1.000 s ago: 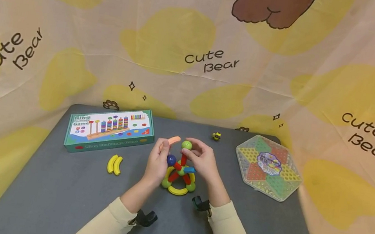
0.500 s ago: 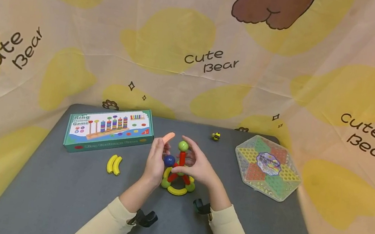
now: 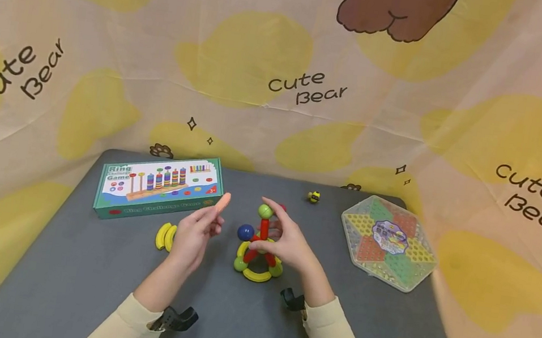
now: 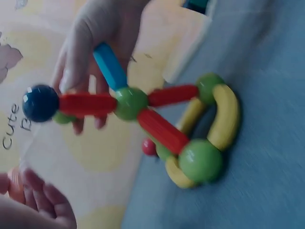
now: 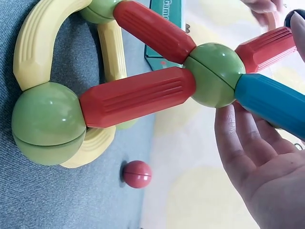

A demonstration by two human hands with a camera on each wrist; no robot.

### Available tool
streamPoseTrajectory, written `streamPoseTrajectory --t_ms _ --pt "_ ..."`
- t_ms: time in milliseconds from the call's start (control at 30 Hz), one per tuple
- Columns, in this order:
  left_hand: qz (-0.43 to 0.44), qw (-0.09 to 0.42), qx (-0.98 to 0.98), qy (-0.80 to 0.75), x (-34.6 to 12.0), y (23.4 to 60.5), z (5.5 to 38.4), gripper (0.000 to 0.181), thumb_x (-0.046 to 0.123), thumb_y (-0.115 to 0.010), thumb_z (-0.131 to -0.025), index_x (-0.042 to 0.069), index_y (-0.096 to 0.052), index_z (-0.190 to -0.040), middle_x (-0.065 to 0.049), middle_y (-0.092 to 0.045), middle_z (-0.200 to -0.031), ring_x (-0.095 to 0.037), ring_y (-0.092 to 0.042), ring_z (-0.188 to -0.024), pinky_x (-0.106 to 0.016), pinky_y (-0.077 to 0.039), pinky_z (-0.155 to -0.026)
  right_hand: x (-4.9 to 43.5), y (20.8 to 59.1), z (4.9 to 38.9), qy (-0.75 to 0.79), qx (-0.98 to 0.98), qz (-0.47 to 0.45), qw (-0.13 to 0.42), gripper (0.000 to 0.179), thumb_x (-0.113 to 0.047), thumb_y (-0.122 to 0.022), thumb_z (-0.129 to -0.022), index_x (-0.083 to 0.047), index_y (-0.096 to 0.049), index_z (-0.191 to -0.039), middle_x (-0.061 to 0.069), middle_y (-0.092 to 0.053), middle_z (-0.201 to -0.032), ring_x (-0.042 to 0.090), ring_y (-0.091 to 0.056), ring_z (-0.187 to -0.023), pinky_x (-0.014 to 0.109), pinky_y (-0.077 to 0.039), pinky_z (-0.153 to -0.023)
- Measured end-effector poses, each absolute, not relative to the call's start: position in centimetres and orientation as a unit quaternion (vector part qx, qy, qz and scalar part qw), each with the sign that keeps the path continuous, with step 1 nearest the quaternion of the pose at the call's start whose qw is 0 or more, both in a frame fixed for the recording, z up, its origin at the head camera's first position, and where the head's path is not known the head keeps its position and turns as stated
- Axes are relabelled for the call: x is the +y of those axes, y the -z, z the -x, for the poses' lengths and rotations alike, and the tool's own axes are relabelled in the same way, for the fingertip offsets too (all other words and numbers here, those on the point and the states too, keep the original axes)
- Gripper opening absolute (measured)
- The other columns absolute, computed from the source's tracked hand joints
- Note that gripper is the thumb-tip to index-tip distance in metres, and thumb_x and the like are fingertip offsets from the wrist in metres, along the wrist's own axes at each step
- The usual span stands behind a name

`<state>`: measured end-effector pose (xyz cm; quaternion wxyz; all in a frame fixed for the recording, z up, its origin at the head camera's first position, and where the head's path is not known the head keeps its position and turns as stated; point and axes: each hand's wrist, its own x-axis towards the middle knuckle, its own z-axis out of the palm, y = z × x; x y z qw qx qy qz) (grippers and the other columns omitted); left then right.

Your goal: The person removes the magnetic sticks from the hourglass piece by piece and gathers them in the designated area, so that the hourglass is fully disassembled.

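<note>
A magnetic ball-and-stick model [image 3: 257,276] stands on the table, its yellow curved sticks and green balls forming the base. Red sticks meet at a central green ball [image 5: 214,75]; a blue stick [image 5: 271,98] and a red stick with a dark blue ball [image 4: 40,103] branch off it. On top, an upright red stick [image 3: 264,228] carries a green ball [image 3: 265,211]. My right hand [image 3: 294,245] curves round the upper model, thumb in front, fingers behind. Left of it, my left hand [image 3: 194,239] pinches an orange curved stick [image 3: 223,203].
Two yellow curved sticks [image 3: 162,236] lie left of my left hand, partly hidden. A Ring Challenge Game box [image 3: 161,186] is at the back left. A hexagonal board-game case [image 3: 384,264] is at the right, a small bee toy [image 3: 314,197] behind. One red ball [image 5: 137,174] rests beyond the model.
My left hand has moved left, away from the model, with the orange stick. My right hand has gone from the top green ball to round the upper model.
</note>
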<state>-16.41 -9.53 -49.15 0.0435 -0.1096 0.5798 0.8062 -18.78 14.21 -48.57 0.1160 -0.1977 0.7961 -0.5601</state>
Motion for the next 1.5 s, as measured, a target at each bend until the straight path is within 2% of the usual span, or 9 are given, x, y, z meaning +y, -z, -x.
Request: streamPoseTrajectory --t_ms 133,267,433,600,833,967,1167,1267,1500 --pt "0.107 0.083 0.586 -0.799 -10.5 50.1 15.8 0.050 0.037 -0.042 -0.109 -0.001 -0.045 -0.140 -0.003 -0.071 -0.091 -0.018 -0.065 -0.085 -0.027 -0.054 -0.083 14.2 48.5 18.8 0.561 0.795 0.201 0.116 0.094 -0.020 -0.088 -0.079 -0.042 -0.034 -0.153 0.009 -0.062 -0.124 0.035 -0.068 -0.109 0.051 -0.055 -0.095" --pt "0.118 0.092 0.658 -0.738 -10.9 51.3 15.5 0.050 0.042 -0.039 -0.109 -0.002 -0.050 -0.129 -0.005 -0.068 -0.090 -0.022 -0.062 -0.081 -0.030 -0.053 -0.076 14.3 48.5 18.8 0.559 0.796 0.200 0.115 0.094 -0.022 -0.088 -0.079 -0.042 -0.034 -0.153 0.010 -0.064 -0.122 0.037 -0.068 -0.108 0.054 -0.054 -0.094" --pt "0.138 0.070 0.807 -0.570 -11.5 53.0 15.1 0.052 0.046 -0.047 -0.106 -0.003 -0.065 -0.100 -0.007 -0.054 -0.074 -0.021 -0.046 -0.062 -0.030 -0.039 -0.057 14.6 48.5 18.8 0.556 0.801 0.191 0.112 0.094 -0.022 -0.089 -0.078 -0.045 -0.035 -0.151 0.009 -0.064 -0.119 0.038 -0.068 -0.108 0.052 -0.055 -0.093" --pt "0.141 0.038 0.872 -0.468 -12.4 54.2 14.7 0.044 0.040 -0.059 -0.102 0.000 -0.074 -0.091 -0.005 -0.066 -0.068 -0.015 -0.060 -0.059 -0.029 -0.045 -0.053 14.8 48.7 18.9 0.549 0.805 0.192 0.115 0.094 -0.023 -0.089 -0.078 -0.047 -0.034 -0.151 0.011 -0.066 -0.119 0.038 -0.069 -0.108 0.048 -0.057 -0.092" --pt "0.136 0.090 0.891 -0.424 -13.1 55.4 15.0 0.034 0.030 -0.063 -0.100 -0.004 -0.061 -0.102 -0.008 -0.065 -0.065 -0.015 -0.064 -0.052 -0.030 -0.052 -0.051 14.9 48.8 19.0 0.557 0.800 0.194 0.114 0.093 -0.023 -0.089 -0.078 -0.047 -0.036 -0.150 0.015 -0.066 -0.121 0.034 -0.068 -0.108 0.058 -0.052 -0.096" --pt "0.082 0.059 0.924 -0.369 -13.6 55.6 15.5 0.042 0.035 -0.068 -0.096 -0.004 -0.062 -0.112 -0.007 -0.067 -0.074 -0.019 -0.064 -0.064 -0.035 -0.050 -0.059 14.9 48.7 18.9 0.552 0.802 0.197 0.111 0.092 -0.025 -0.089 -0.078 -0.046 -0.036 -0.151 0.011 -0.067 -0.119 0.032 -0.069 -0.106 0.055 -0.054 -0.094" --pt "-0.075 0.029 0.958 -0.275 -14.5 55.1 16.5 0.077 0.033 -0.091 -0.072 0.005 -0.060 -0.136 -0.014 -0.061 -0.122 -0.033 -0.052 -0.111 -0.052 -0.044 -0.094 14.7 48.6 19.0 0.545 0.806 0.204 0.107 0.091 -0.027 -0.087 -0.080 -0.044 -0.035 -0.152 0.007 -0.066 -0.118 0.031 -0.070 -0.105 0.043 -0.058 -0.090" --pt "-0.120 0.053 0.962 -0.239 -14.8 54.8 17.0 0.083 0.026 -0.095 -0.066 0.009 -0.059 -0.139 -0.012 -0.059 -0.130 -0.033 -0.047 -0.117 -0.053 -0.038 -0.093 14.7 48.6 18.9 0.547 0.805 0.203 0.108 0.091 -0.027 -0.087 -0.080 -0.045 -0.035 -0.151 0.007 -0.065 -0.119 0.031 -0.070 -0.105 0.044 -0.058 -0.090" --pt "-0.137 0.062 0.964 -0.220 -15.2 55.2 17.4 0.072 0.017 -0.094 -0.067 0.009 -0.065 -0.133 -0.009 -0.063 -0.133 -0.030 -0.047 -0.122 -0.054 -0.032 -0.095 14.5 48.6 18.9 0.553 0.800 0.202 0.115 0.090 -0.026 -0.087 -0.080 -0.045 -0.035 -0.151 0.009 -0.064 -0.121 0.035 -0.069 -0.105 0.047 -0.058 -0.088"
